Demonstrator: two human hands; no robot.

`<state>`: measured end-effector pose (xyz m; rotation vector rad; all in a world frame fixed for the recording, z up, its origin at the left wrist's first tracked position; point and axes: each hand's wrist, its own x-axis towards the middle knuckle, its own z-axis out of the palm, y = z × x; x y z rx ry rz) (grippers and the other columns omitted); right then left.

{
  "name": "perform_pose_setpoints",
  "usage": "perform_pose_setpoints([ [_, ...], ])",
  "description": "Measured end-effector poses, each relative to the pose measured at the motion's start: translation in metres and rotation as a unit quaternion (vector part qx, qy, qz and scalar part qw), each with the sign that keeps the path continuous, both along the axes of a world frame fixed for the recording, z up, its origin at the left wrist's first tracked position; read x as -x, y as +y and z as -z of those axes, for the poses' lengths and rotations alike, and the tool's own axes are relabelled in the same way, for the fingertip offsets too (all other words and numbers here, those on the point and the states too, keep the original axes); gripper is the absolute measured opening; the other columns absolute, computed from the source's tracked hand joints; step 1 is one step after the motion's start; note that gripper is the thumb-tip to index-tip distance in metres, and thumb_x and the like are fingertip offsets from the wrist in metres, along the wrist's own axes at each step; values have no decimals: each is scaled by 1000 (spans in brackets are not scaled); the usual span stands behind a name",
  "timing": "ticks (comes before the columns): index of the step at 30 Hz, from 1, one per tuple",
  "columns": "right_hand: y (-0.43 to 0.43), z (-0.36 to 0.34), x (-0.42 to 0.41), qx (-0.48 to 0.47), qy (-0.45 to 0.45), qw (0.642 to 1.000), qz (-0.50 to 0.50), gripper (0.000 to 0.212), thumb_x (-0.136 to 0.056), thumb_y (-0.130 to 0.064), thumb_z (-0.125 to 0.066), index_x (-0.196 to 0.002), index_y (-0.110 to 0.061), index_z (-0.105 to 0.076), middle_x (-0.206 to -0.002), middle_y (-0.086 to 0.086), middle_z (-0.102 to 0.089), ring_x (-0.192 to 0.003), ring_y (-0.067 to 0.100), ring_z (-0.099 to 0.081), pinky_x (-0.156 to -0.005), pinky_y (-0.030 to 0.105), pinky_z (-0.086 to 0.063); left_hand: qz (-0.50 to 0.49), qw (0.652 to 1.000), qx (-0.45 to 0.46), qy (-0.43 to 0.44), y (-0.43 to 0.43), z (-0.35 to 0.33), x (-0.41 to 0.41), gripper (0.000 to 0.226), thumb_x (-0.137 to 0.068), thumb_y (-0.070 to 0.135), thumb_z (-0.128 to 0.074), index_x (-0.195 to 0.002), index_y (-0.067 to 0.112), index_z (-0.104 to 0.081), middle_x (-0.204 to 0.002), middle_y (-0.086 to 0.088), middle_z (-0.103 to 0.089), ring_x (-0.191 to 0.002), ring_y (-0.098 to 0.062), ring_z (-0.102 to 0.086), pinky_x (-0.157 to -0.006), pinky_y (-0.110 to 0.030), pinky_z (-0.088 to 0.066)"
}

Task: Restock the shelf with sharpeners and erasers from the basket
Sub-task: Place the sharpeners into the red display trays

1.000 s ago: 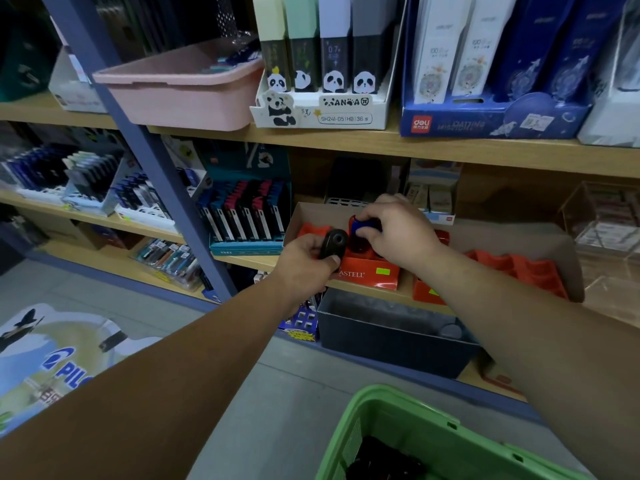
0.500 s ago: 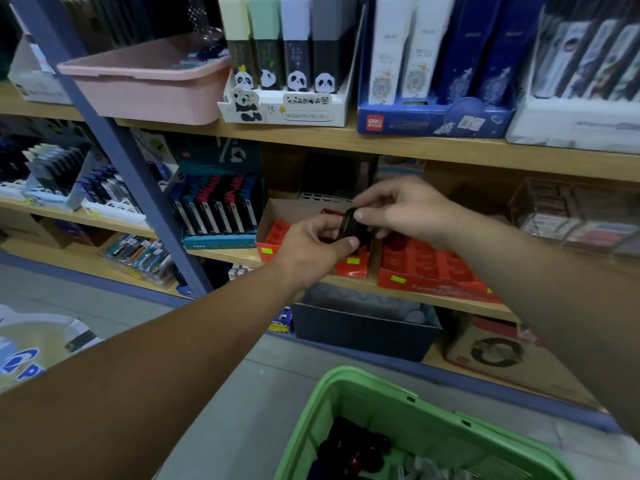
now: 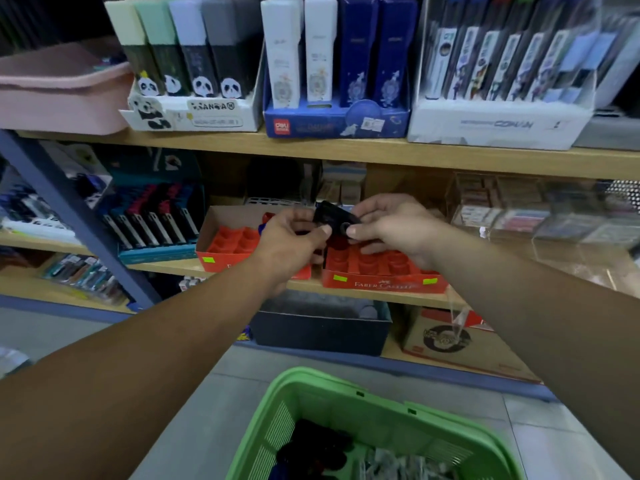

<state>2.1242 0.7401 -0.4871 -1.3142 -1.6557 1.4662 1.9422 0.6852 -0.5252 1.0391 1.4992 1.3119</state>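
Observation:
A black sharpener (image 3: 333,219) is held between both hands above two red display trays on the middle shelf. My left hand (image 3: 289,243) pinches its near left side, and my right hand (image 3: 391,225) pinches its right end with thumb and fingers. The left red tray (image 3: 232,244) and the right red tray (image 3: 379,271) have mostly vacant slots; a blue sharpener (image 3: 262,226) peeks out behind my left hand. The green basket (image 3: 349,403) sits at the bottom, holding dark sharpeners (image 3: 317,448) and wrapped erasers (image 3: 401,465).
The upper shelf (image 3: 346,148) carries a pink bin (image 3: 59,95) and boxed pencil cases. A blue upright post (image 3: 69,216) runs diagonally at left. Clear acrylic boxes (image 3: 540,216) stand right of the trays. A dark bin (image 3: 322,323) sits on the lowest shelf.
The view has shifted right. My right hand left the blue sharpener in the tray and now shares the black sharpener with my left hand, lifted over the gap between the trays.

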Motion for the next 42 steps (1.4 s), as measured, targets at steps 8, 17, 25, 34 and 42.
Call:
perform_pose_setpoints([
  [8, 19, 24, -2, -140, -139, 979, 46, 12, -83, -21, -87, -86, -25, -76, -98, -2, -75, -102, 19, -70, -98, 43, -57, 46, 948, -56, 309, 10, 5, 7, 27, -95, 22, -72, -116, 29, -57, -99, 8, -65, -78, -6, -64, -67, -18, -53],
  [17, 12, 26, -20, -149, -149, 977, 20, 7, -93, -22, -77, -89, -27, -73, -99, -4, -72, -105, 18, -66, -99, 45, -56, 91, 889, -75, 443, 22, 13, 0, 30, -98, 19, -68, -126, 25, -65, -129, 2, -57, -108, -18, -63, -94, -37, -59],
  [25, -12, 16, -9, -193, -307, 927, -102, 10, -93, -39, -75, -97, -33, -69, -101, -9, -68, -98, 12, -66, -90, 43, -60, 79, 890, -58, 445, 0, -5, 17, 45, -94, 10, -69, -136, 23, -60, -116, 4, -59, -98, -14, -62, -86, -27, -57],
  [34, -96, 8, -22, -265, -312, 901, -143, 13, -91, -42, -77, -87, -31, -72, -85, -13, -70, -78, 3, -64, -71, 33, -59, 146, 896, 32, 418, -80, -5, 4, 25, -94, 15, -68, -117, 24, -67, -103, 6, -65, -84, -5, -64, -66, -20, -56],
  [42, -102, 27, -33, -221, -275, 921, -167, 19, -93, -44, -75, -89, -25, -74, -84, -10, -71, -78, 6, -66, -69, 33, -56, 128, 917, 56, 373, -93, 11, -7, 5, -94, 20, -71, -92, 24, -72, -89, 1, -72, -81, -13, -68, -72, -29, -57],
])
